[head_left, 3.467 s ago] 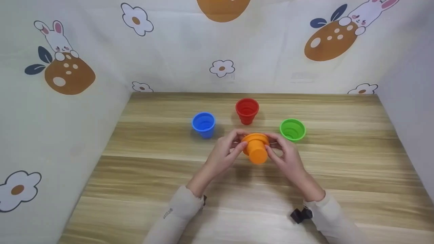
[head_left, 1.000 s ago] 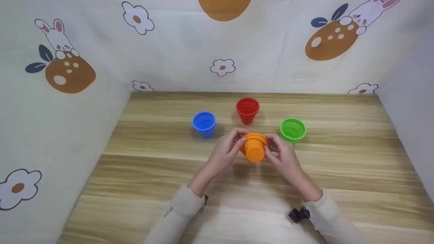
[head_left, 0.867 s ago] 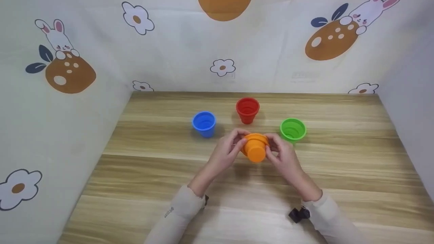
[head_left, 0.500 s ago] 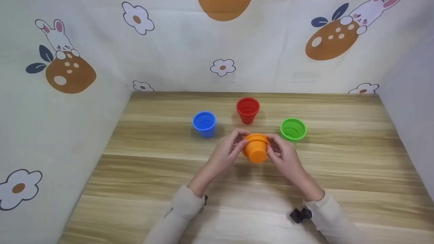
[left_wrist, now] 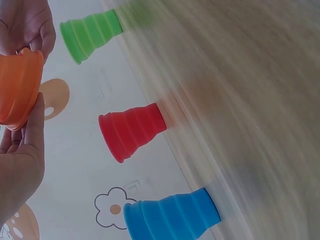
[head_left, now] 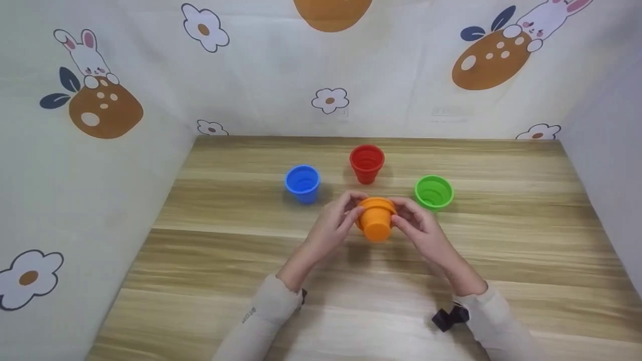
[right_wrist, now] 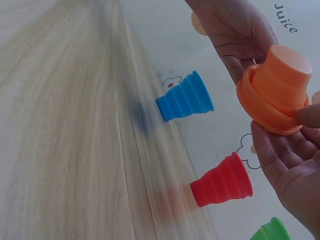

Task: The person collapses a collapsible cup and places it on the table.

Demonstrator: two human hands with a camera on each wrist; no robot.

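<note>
Between both hands, above the table, is an orange collapsible cup [head_left: 376, 220], its base toward the head camera. In the right wrist view the wall of the orange cup [right_wrist: 280, 82] is partly folded into its wide rim. My left hand [head_left: 330, 220] grips its left side, thumb near the rim. On the other side my right hand [head_left: 420, 226] pinches it, thumb on the wall and fingers behind the rim. Beyond the hands stand a blue cup [head_left: 302, 184], a red cup [head_left: 366, 164] and a green cup [head_left: 434, 192], all upright and extended.
The wood-grain table [head_left: 210, 281] meets a printed cloth wall [head_left: 271, 75] at the back, with more cloth on the left and right. The green cup stands right behind my right hand. A black device [head_left: 450, 318] sits at the right wrist.
The orange cup has changed shape and tilt slightly between my hands. My right hand has shifted a little, its thumb moving along the cup's side. The three other cups stay put.
</note>
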